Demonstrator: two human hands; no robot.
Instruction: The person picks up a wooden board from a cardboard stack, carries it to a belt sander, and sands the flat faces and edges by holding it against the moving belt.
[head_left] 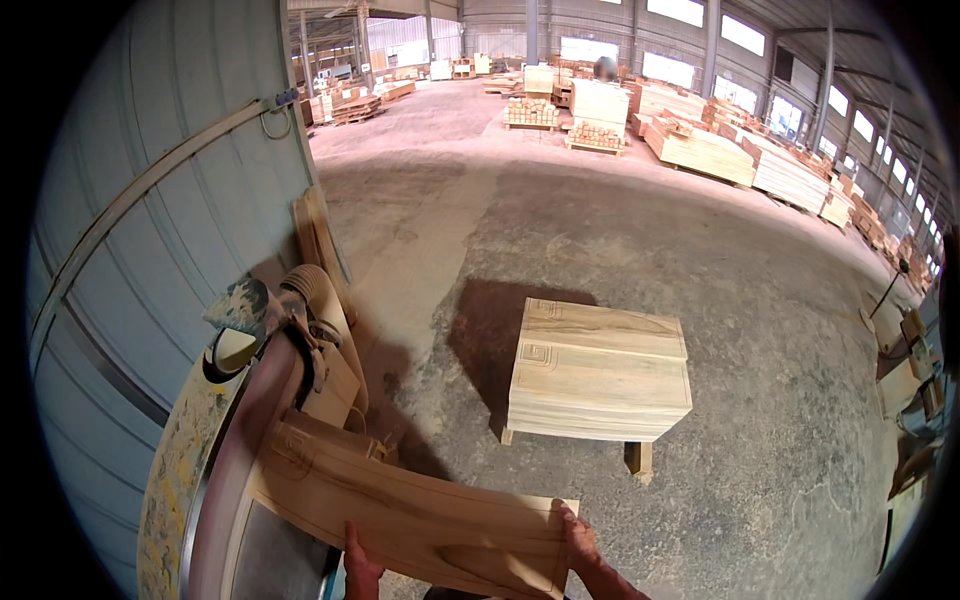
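Observation:
A long wooden board (420, 515) with a carved line pattern near its left end lies across in front of me. My left hand (361, 568) grips its near edge, thumb on top and the other fingers mostly hidden underneath. At the board's right end, my right hand (580, 543) is closed around the corner. The far-left end of the board meets the upright brownish belt (235, 470) of a sanding machine; whether it presses on the belt I cannot tell. Paint-flecked housing (175, 480) curves along the belt's left side.
Beyond the board, a stack of similar carved boards (600, 375) rests on wooden supports on the concrete floor (760, 400). A ribbed hose (302, 282) and planks (322, 240) stand by the metal wall panel (170, 200). Timber piles (700, 150) line the far hall.

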